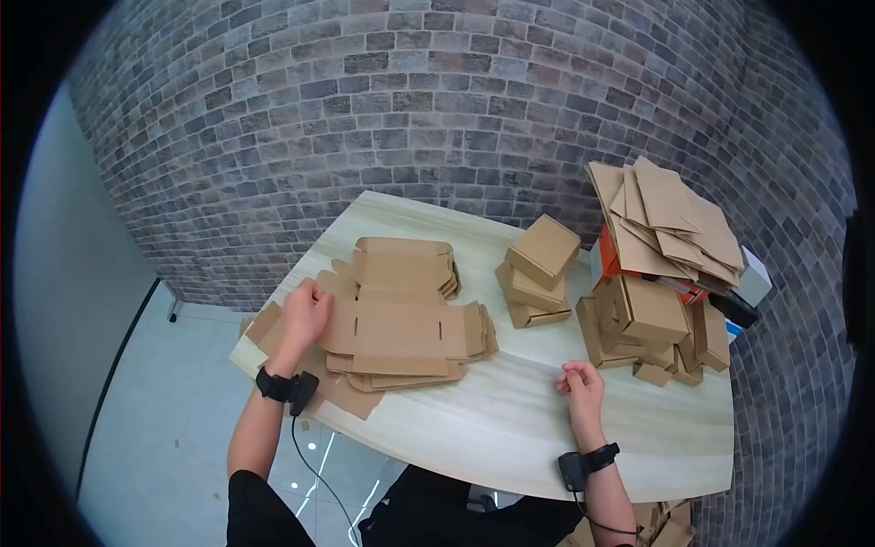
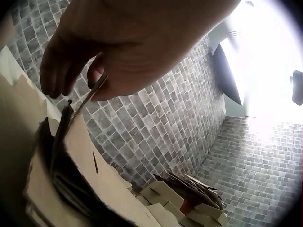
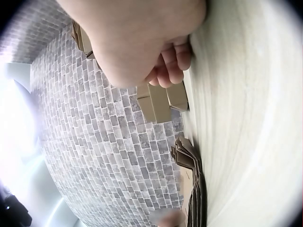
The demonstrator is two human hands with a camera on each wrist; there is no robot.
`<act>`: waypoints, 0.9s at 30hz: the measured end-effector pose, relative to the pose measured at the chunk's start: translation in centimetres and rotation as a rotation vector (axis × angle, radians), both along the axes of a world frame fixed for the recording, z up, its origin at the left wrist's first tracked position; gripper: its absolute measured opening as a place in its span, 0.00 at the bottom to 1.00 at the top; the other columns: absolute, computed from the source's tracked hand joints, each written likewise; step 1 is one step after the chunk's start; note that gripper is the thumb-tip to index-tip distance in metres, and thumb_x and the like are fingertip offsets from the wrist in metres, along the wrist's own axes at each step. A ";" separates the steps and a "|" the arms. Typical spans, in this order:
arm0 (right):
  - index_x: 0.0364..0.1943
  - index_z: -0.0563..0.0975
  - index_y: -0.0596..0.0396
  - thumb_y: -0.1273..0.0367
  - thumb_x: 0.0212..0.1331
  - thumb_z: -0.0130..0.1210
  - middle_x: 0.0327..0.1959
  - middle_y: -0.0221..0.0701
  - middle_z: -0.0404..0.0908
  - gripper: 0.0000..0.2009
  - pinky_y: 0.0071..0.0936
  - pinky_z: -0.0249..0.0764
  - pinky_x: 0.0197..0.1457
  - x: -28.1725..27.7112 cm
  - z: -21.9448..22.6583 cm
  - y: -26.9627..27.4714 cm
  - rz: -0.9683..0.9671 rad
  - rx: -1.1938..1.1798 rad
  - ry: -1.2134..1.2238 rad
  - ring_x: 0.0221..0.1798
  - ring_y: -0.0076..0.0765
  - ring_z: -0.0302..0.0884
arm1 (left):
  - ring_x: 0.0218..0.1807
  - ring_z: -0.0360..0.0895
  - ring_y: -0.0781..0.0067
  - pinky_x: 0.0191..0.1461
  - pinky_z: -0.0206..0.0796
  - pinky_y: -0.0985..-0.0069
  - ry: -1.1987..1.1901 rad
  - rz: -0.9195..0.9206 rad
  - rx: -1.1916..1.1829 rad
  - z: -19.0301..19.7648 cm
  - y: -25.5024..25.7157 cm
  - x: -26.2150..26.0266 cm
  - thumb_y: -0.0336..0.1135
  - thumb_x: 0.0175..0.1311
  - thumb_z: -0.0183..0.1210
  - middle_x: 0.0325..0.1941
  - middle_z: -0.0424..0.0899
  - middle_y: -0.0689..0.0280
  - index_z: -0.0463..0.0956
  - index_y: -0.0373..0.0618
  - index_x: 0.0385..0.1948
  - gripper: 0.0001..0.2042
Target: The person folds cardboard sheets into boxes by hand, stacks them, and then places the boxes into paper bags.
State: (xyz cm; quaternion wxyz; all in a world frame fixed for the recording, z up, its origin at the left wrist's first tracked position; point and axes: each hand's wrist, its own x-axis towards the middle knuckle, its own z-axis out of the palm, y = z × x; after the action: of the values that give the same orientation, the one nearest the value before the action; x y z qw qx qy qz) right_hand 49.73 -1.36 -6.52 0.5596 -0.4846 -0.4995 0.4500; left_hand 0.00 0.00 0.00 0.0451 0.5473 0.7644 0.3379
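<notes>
Reference: clock face centred on the tabletop (image 1: 519, 415), 12 o'clock toward the brick wall (image 1: 447, 118).
Flattened cartons (image 1: 396, 328): lay layered at 9 to 10 o'clock, creased and slotted, side flaps spread, edges uneven.
Left hand (image 1: 305, 314): at 9 o'clock, I pinched the edge of a left flap (image 1: 339, 296) between my thumb and a finger; my other fingers were bent downward near it.
Right hand (image 1: 583, 397): at 4 o'clock, low at the tabletop, fingers loosely curled and close together, holding nothing; the nearest items were the folded boxes.
Small box stack (image 1: 547, 248): stood just past 12 o'clock, its closed boxes turned at differing angles.
Folded boxes (image 1: 652, 310): were piled at 2 to 3 o'clock, mixed in size, beside orange-and-white packaging (image 1: 609, 260).
Flat cardboard sheets (image 1: 670, 219): were heaped at 2 o'clock on top of that pile, overlapping and tilted.
Loose cardboard (image 1: 355, 399): showed at 8 o'clock along the near table edge, partly covered by the flattened cartons.
Wrist units: one black camera (image 1: 303, 394) was strapped to my left wrist, another (image 1: 572, 471) to my right.
</notes>
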 end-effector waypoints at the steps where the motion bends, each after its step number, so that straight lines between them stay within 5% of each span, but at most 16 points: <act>1: 0.39 0.78 0.56 0.74 0.68 0.50 0.28 0.28 0.79 0.05 0.18 0.70 0.34 0.0 0.4 0.0 -0.004 -0.002 0.023 0.29 0.21 0.74 | 0.32 0.81 0.57 0.36 0.68 0.61 0.017 -0.011 0.145 0.0 0.0 -0.2 0.37 0.61 0.62 0.27 0.82 0.56 0.71 0.39 0.33 0.12; 3: 0.38 0.78 0.56 0.73 0.68 0.50 0.28 0.28 0.79 0.05 0.18 0.69 0.34 -1.3 0.0 -0.7 -0.016 -0.011 0.082 0.28 0.21 0.73 | 0.29 0.80 0.57 0.33 0.66 0.60 0.068 -0.036 0.283 2.0 -0.6 -0.9 0.36 0.62 0.60 0.24 0.80 0.57 0.69 0.39 0.32 0.11; 5: 0.38 0.78 0.57 0.73 0.68 0.50 0.29 0.28 0.79 0.05 0.19 0.71 0.35 -1.3 0.6 -0.3 0.007 -0.023 0.115 0.29 0.21 0.74 | 0.27 0.79 0.72 0.29 0.65 0.66 -0.122 -0.129 0.266 6.2 -2.2 -0.1 0.34 0.65 0.57 0.21 0.78 0.63 0.66 0.42 0.29 0.10; 6: 0.38 0.78 0.57 0.73 0.68 0.50 0.29 0.28 0.79 0.05 0.19 0.71 0.35 -1.8 1.0 -0.3 0.007 -0.020 0.122 0.29 0.21 0.74 | 0.28 0.76 0.83 0.28 0.65 0.76 -0.459 -0.241 0.189 7.2 -2.5 -0.5 0.28 0.66 0.55 0.22 0.76 0.68 0.64 0.45 0.31 0.08; 7: 0.39 0.78 0.57 0.73 0.68 0.50 0.29 0.28 0.79 0.05 0.19 0.71 0.36 -2.3 1.6 -0.4 0.072 -0.023 0.123 0.30 0.21 0.75 | 0.28 0.76 0.83 0.28 0.65 0.76 -0.456 -0.243 0.187 8.5 -3.4 0.3 0.28 0.66 0.55 0.22 0.76 0.68 0.64 0.45 0.31 0.08; 10: 0.41 0.78 0.58 0.72 0.68 0.50 0.31 0.29 0.80 0.06 0.20 0.73 0.39 -4.4 3.8 0.1 0.218 -0.004 0.079 0.34 0.22 0.77 | 0.29 0.75 0.85 0.30 0.67 0.85 -0.937 -0.482 0.198 11.6 -4.3 2.3 0.19 0.63 0.54 0.26 0.78 0.70 0.62 0.47 0.36 0.11; 15: 0.53 0.75 0.57 0.63 0.73 0.46 0.45 0.34 0.80 0.15 0.27 0.75 0.51 -7.8 8.2 2.2 0.405 -0.122 -0.023 0.49 0.29 0.78 | 0.33 0.77 0.84 0.34 0.70 0.84 -0.941 -0.645 0.287 14.3 -4.8 6.6 0.17 0.63 0.52 0.33 0.81 0.66 0.63 0.45 0.38 0.10; 17: 0.63 0.68 0.57 0.56 0.76 0.40 0.56 0.40 0.75 0.23 0.34 0.73 0.59 -8.4 9.9 3.0 0.539 -0.399 0.087 0.58 0.35 0.74 | 0.33 0.77 0.83 0.36 0.71 0.84 -0.943 -0.708 0.341 15.7 -5.0 8.8 0.17 0.63 0.52 0.35 0.81 0.65 0.63 0.45 0.39 0.10; 19: 0.69 0.62 0.57 0.48 0.75 0.35 0.62 0.44 0.71 0.30 0.39 0.70 0.64 -7.9 10.4 4.3 0.603 -0.341 0.026 0.62 0.39 0.71 | 0.35 0.78 0.83 0.39 0.72 0.84 -0.938 -0.778 0.326 16.8 -4.5 9.9 0.18 0.64 0.51 0.38 0.81 0.64 0.63 0.44 0.41 0.11; 22: 0.71 0.58 0.56 0.43 0.73 0.34 0.65 0.47 0.68 0.35 0.44 0.66 0.67 -7.3 12.2 5.9 0.648 -0.381 0.366 0.65 0.45 0.69 | 0.40 0.77 0.82 0.43 0.71 0.83 -0.958 -0.845 0.447 18.0 -4.6 13.3 0.18 0.64 0.51 0.41 0.80 0.63 0.64 0.43 0.44 0.11; 24: 0.74 0.51 0.56 0.41 0.73 0.27 0.71 0.50 0.61 0.38 0.47 0.60 0.71 -5.6 12.9 6.8 0.913 -0.292 0.698 0.72 0.53 0.61 | 0.44 0.77 0.80 0.48 0.70 0.80 -0.847 -0.832 0.570 18.2 -3.7 14.6 0.18 0.64 0.51 0.45 0.79 0.62 0.65 0.42 0.44 0.11; 25: 0.74 0.51 0.56 0.41 0.73 0.27 0.71 0.50 0.61 0.38 0.47 0.60 0.71 -4.7 13.2 6.9 0.899 -0.285 0.703 0.72 0.53 0.61 | 0.44 0.77 0.80 0.48 0.70 0.80 -0.850 -0.846 0.562 18.1 -3.2 15.0 0.18 0.64 0.51 0.45 0.79 0.62 0.65 0.42 0.44 0.11; 27: 0.74 0.51 0.54 0.39 0.71 0.26 0.73 0.53 0.58 0.39 0.54 0.57 0.72 -3.0 13.9 6.5 0.937 -0.157 0.876 0.73 0.63 0.58 | 0.47 0.76 0.78 0.51 0.69 0.78 -0.537 -0.725 0.658 17.6 -2.1 16.0 0.18 0.64 0.51 0.45 0.79 0.63 0.68 0.41 0.45 0.11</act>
State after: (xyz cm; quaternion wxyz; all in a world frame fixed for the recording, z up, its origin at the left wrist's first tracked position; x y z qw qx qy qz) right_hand 46.75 5.18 7.41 0.4188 -0.0260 -0.3492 0.8378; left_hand 15.98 -2.07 17.61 0.1785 0.6549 0.3432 0.6492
